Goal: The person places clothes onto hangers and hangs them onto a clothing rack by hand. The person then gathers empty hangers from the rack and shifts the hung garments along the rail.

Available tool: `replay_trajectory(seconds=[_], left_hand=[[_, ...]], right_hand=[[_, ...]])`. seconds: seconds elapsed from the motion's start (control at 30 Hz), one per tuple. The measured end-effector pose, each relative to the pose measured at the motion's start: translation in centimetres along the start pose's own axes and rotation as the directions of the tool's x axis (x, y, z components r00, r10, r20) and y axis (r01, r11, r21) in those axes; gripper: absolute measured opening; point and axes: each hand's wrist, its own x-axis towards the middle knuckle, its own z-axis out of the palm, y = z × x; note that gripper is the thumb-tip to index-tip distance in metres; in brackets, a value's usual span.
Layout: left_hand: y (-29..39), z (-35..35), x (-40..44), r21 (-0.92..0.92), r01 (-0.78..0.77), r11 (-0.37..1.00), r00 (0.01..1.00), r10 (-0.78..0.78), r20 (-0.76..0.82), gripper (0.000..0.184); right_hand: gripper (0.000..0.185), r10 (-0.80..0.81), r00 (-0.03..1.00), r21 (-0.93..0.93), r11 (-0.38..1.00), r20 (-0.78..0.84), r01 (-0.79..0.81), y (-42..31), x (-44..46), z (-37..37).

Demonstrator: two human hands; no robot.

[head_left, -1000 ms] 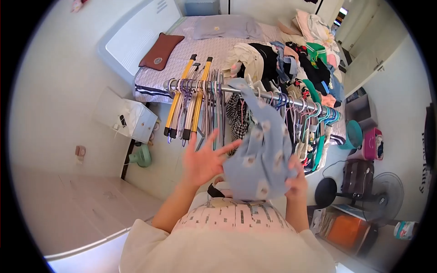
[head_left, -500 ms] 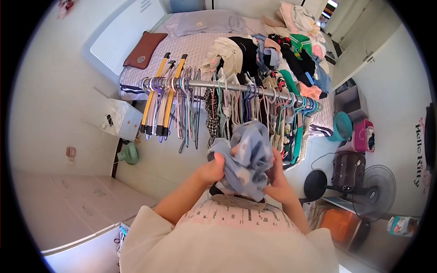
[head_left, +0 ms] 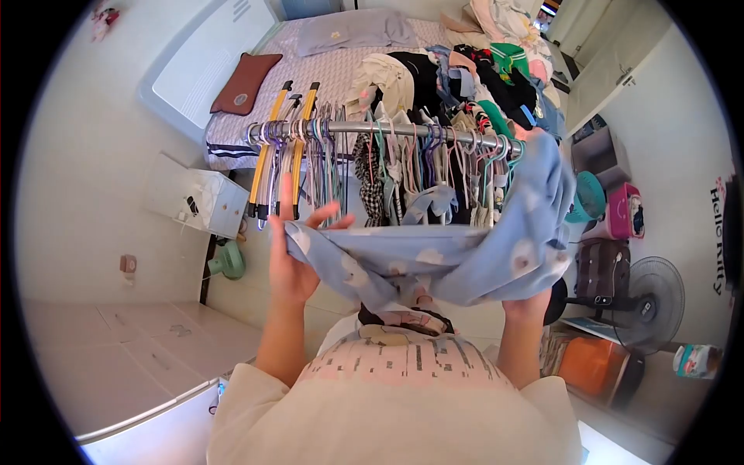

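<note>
Head view: the left hand (head_left: 293, 267), fingers spread wide, props one end of the blue garment (head_left: 418, 252), apparently to keep it stretched, before the rack (head_left: 387, 129), while cloth hides the right hand's (head_left: 528, 306) grip, whereas earlier the garment was bunched between both.

Bed (head_left: 329, 66) with white headboard (head_left: 198, 66), pale walls (head_left: 70, 194), light floor (head_left: 244, 291), fan (head_left: 649, 298) standing near a dark suitcase (head_left: 604, 267)

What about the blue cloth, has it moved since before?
Yes, the blue cloth has spread left and right, now covering the right end of the metal rail.
</note>
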Motion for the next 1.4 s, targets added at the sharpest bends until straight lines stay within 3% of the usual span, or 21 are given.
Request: replay_trajectory(seconds=[0.03,0.17,0.27,0.3,0.33,0.37,0.43,0.47,0.53,0.57,0.67,0.73,0.8,0.9,1.0,1.07,1.1,1.27,1.3,1.33,1.4], left_hand=[[-0.6,-0.1,-0.1,0.12,0.011,0.993,0.998,-0.018,0.056,0.079],[-5.3,3.1,-0.3,0.399,-0.064,0.915,0.904,-0.116,0.412,0.065],[-5.4,3.1,0.2,0.425,-0.092,0.901,0.871,-0.134,0.472,0.058],[-4.7,2.0,0.2,0.217,-0.003,0.976,0.951,-0.064,0.302,0.055],[-3.9,0.9,0.4,-0.018,0.043,0.999,0.994,-0.041,0.106,0.052],[-2.4,-0.1,0.4,-0.211,0.105,0.972,0.993,-0.091,0.077,0.055],[0.2,-2.1,0.9,-0.399,0.149,0.905,0.989,-0.139,0.053,0.058],[1.0,-3.1,1.3,-0.435,0.127,0.891,0.984,-0.056,0.171,0.06],[2.4,-3.2,2.0,-0.475,0.106,0.874,0.96,0.034,0.277,0.061],[3.2,-2.7,2.2,-0.247,0.068,0.966,0.893,0.051,0.447,0.062],[4.2,0.9,3.2,0.272,-0.137,0.953,0.759,-0.075,0.647,0.066],[3.4,5.3,3.3,0.071,0.042,0.997,0.821,-0.075,0.566,0.056],[2.7,8.5,3.1,-0.161,0.139,0.977,0.873,-0.044,0.486,0.05],[2.7,11.3,1.6,-0.507,0.229,0.831,0.918,-0.012,0.396,0.042],[2.6,11.2,-0.1,-0.641,0.197,0.742,0.945,0.03,0.325,0.037],[2.8,9.7,-0.3,-0.646,-0.074,0.76,0.979,0.179,0.099,0.034],[2.9,8.5,-0.2,-0.645,-0.077,0.76,0.979,0.181,0.096,0.034],[2.9,4.2,-0.8,-0.003,-0.112,0.994,0.994,0.112,0.019,0.031],[3.5,2.1,-1.5,0.552,-0.054,0.832,0.989,-0.032,0.145,0.031],[3.5,2.5,-2.3,0.551,-0.053,0.833,0.989,-0.033,0.145,0.031],[3.3,4.1,-3.6,0.7,-0.546,0.461,0.822,0.457,0.34,0.03]], right_hand=[[0.042,0.037,0.998,0.288,0.956,0.045,-0.048,0.1,-0.2,-0.1],[0.046,0.039,0.911,0.565,0.774,0.41,-0.287,2.7,-0.8,2.7],[0.047,-0.194,0.938,0.566,0.825,0.286,-0.002,2.1,-0.6,-0.1],[0.048,-0.309,0.926,0.549,0.823,0.219,0.144,1.3,-0.8,-1.4],[0.048,-0.299,0.95,0.122,0.944,-0.085,0.308,-0.9,-1.3,-2.2],[0.053,-0.162,0.925,0.313,0.909,-0.343,0.275,-3.0,-1.8,-2.6],[0.043,-0.361,0.928,0.308,0.897,0.096,0.317,-5.2,-1.0,-5.6],[0.035,-0.316,0.949,0.134,0.939,-0.02,0.316,-6.1,-1.6,-5.9],[0.038,-0.124,0.938,-0.149,0.972,0.322,0.18,-7.9,-1.7,-12.4],[0.054,-0.199,0.971,-0.631,0.739,0.133,0.238,-8.0,-2.4,-10.4],[0.08,-0.25,0.941,-0.972,-0.112,0.23,0.208,-6.6,-2.5,-1.2],[0.095,-0.195,0.84,-0.859,-0.028,0.507,0.512,-3.8,-1.7,2.6],[0.108,-0.204,0.752,-0.587,0.511,0.626,0.627,1.1,-1.9,6.3],[0.103,-0.544,0.58,-0.667,0.05,0.606,0.743,6.7,-1.6,8.9],[0.075,-0.682,0.599,-0.715,0.159,0.419,0.681,7.7,0.4,5.7],[0.045,-0.554,0.791,-0.692,0.463,0.261,0.553,6.1,0.4,4.3],[0.033,-0.533,0.79,-0.784,0.333,0.303,0.525,4.7,0.5,4.3],[0.013,-0.095,0.95,-0.792,0.532,0.297,0.301,0.1,1.3,4.1],[0.009,0.039,0.933,-0.801,0.527,0.358,0.285,-0.5,1.4,4.5],[0.009,0.039,0.933,-0.802,0.526,0.356,0.284,-0.8,1.6,5.1],[0.023,0.205,0.888,-0.762,0.612,0.412,0.212,-0.6,1.7,7.0]])
